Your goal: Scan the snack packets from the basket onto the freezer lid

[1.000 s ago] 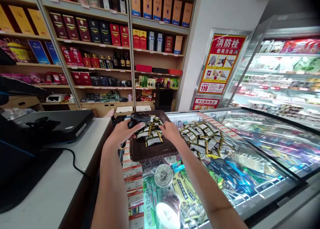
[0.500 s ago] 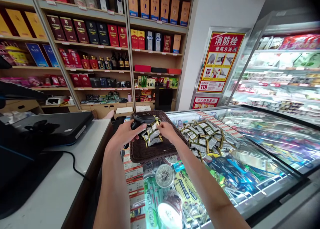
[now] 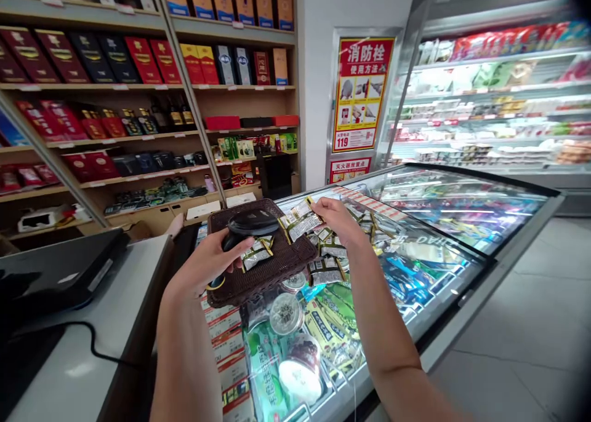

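My left hand [image 3: 203, 263] is closed around the handle of a black handheld barcode scanner [image 3: 253, 222], held over a dark brown wicker basket [image 3: 272, 275]. Just below the scanner, in the basket, lies a small silver and gold-green packet [image 3: 257, 253], near my left thumb. Between the fingertips of my right hand [image 3: 340, 222] is another such packet [image 3: 301, 221], lifted at the basket's right edge. Several more packets [image 3: 325, 270] are piled on the freezer's glass top, partly hidden behind my right hand and forearm.
The basket rests on a glass-topped chest freezer [image 3: 443, 237] with ice creams inside. A counter [image 3: 106, 311] with a black device [image 3: 60, 262] and a cable stands at left. Shelves of boxes [image 3: 129, 59] line the back wall; a lit open cooler [image 3: 489, 108] is at right.
The view has turned right. My right hand has moved right from inside the basket to its right edge with a packet. Fewer packets show in the basket. My left hand still grips the scanner.
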Tool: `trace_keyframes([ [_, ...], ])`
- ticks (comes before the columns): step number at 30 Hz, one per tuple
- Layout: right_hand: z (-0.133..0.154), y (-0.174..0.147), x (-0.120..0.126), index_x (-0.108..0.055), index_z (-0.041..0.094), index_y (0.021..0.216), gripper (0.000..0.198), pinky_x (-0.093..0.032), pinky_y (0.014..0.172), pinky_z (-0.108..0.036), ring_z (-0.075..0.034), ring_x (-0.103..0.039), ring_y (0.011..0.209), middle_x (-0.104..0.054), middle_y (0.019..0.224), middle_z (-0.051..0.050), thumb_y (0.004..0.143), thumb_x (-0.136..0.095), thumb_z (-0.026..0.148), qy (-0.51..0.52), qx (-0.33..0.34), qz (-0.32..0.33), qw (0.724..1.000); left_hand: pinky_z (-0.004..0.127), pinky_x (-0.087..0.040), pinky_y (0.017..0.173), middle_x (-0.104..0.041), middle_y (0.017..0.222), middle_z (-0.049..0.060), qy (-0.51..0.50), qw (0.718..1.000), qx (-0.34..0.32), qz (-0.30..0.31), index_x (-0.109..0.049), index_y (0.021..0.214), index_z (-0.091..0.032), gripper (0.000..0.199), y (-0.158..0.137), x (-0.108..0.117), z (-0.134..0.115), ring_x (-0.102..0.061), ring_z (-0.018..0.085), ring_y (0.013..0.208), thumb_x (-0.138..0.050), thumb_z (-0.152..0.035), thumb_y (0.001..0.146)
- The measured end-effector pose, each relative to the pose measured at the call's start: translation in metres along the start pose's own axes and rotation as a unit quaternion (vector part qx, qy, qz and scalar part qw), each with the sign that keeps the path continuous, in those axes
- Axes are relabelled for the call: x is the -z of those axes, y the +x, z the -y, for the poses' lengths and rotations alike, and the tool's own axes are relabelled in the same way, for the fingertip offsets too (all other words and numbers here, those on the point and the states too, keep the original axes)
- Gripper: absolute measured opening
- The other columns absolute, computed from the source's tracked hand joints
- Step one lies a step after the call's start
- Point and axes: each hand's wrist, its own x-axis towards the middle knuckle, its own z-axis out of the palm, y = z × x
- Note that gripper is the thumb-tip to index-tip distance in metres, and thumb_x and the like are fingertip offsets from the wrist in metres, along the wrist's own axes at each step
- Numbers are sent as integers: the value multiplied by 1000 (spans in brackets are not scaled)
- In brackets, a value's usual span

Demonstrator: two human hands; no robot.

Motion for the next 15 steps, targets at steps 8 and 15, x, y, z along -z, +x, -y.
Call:
trace_keyframes([
  [8,-6,6,5,-43,22,65,31,-52,62,-26,-13,-45,65,-42,65,3,76,-62,44,-22,5,28,999,25,-42,49,-63,56,-2,15,1000,0,3,-64,85,-19,53,5,-9,-6,-54,15,51,-74,-66,63],
  [15,-5,6,9,-45,21,67,29,-51,61,-24,-14,-51,70,-49,67,2,77,-61,43,-10,0,21,1000,24,-41,49,-63,58,-1,36,999,-16,15,-63,85,-19,49,6,-7,-2,-55,15,53,-67,-66,72],
])
